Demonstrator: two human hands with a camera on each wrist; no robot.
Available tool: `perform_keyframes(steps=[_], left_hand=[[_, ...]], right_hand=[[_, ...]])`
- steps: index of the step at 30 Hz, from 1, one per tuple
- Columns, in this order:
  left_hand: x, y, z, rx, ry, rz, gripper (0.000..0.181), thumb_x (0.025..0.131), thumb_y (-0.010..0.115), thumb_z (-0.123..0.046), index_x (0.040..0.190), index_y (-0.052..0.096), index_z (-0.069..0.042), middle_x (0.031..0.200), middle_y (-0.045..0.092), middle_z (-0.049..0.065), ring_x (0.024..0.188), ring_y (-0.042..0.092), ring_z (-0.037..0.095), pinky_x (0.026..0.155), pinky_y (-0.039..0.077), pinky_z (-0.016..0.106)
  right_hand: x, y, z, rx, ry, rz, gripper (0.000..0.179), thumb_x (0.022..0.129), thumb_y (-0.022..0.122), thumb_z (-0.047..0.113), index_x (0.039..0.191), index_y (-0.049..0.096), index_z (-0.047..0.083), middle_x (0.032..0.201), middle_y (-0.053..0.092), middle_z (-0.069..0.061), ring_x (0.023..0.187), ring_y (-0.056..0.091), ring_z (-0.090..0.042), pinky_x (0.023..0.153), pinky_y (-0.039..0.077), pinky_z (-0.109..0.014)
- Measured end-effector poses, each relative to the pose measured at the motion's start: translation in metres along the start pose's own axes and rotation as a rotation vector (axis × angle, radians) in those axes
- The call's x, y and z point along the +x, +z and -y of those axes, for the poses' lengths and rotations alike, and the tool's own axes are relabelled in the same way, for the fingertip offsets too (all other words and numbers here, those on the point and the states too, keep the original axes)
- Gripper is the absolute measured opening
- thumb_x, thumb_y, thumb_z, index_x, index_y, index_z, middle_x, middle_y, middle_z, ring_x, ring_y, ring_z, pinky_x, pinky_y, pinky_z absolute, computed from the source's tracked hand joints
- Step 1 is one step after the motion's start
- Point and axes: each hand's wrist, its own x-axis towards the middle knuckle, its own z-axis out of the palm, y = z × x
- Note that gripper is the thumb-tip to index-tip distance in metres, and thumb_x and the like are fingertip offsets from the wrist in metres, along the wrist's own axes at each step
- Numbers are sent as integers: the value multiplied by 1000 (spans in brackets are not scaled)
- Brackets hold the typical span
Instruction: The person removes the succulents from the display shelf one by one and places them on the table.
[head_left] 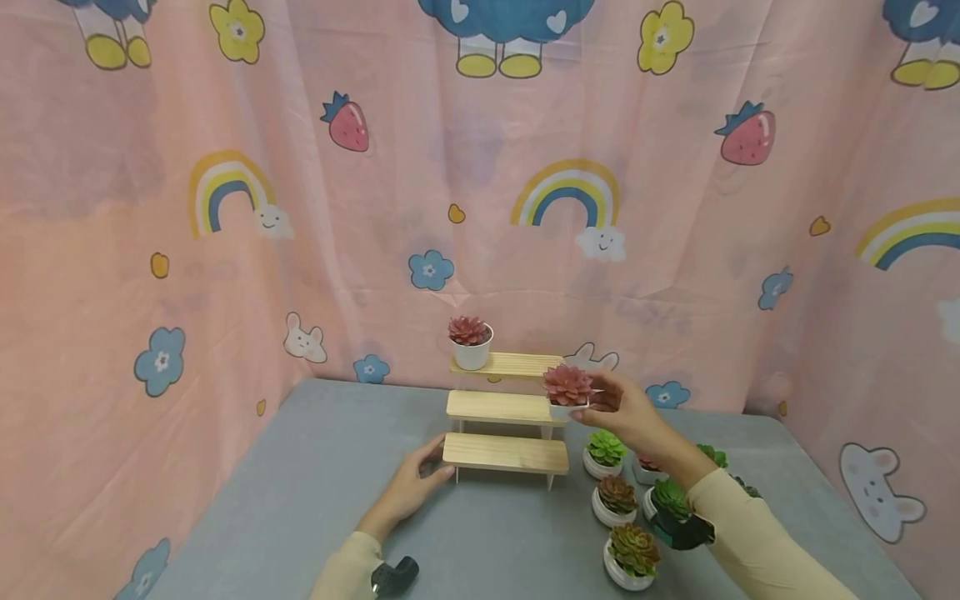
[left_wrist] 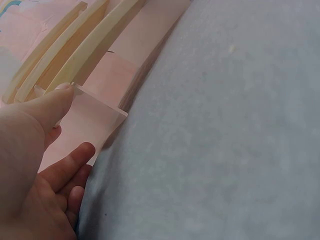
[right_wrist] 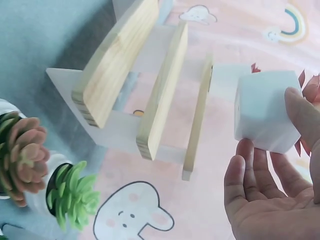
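Succulent (head_left: 567,388) gripped by right hand (head_left: 630,410) | tiered stand (head_left: 501,407) held at left end by left hand (head_left: 408,487)

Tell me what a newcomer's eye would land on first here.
Likely the pink cartoon-print backdrop, filling much of the head view behind the grey table. Then the three-step wooden stand, with a red potted succulent at its top left. Near the stand's right end, the right hand holds a second red potted succulent.
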Motion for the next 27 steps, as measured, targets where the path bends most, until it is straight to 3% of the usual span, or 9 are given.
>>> perform_keyframes(steps=[6,15,21,27], left_hand=[[0,-1,-1,-5,-1,-1,67,98,66,-35,153,43,-7,142,59,19,138,48,44,112,35,68],[-1,0,0,8,-2,-1,68,98,66,-36,154,42,-7,143,59,20,138,49,44,113,36,67],[-2,1,1,10,-10,4,68,97,66,-37,154,41,-8,142,59,18,138,49,43,113,36,66],[-1,1,0,3,-11,-2,67,97,66,-35,154,42,-7,140,61,18,138,49,43,113,36,66]], right_hand=[[-17,-3,-2,51,-65,24,61,92,73,9,144,45,-7,132,59,-30,102,65,1,83,58,-21],[-43,-2,-5,-17,-53,32,59,92,73,11,142,48,-7,131,60,-28,101,64,3,84,58,-23],[-59,-7,-11,23,-7,59,59,93,70,9,143,45,-9,132,58,-30,102,66,0,83,59,-24],[-72,-13,-16,28,22,46,59,95,70,12,145,44,-7,136,57,-28,104,63,6,85,57,-22]])
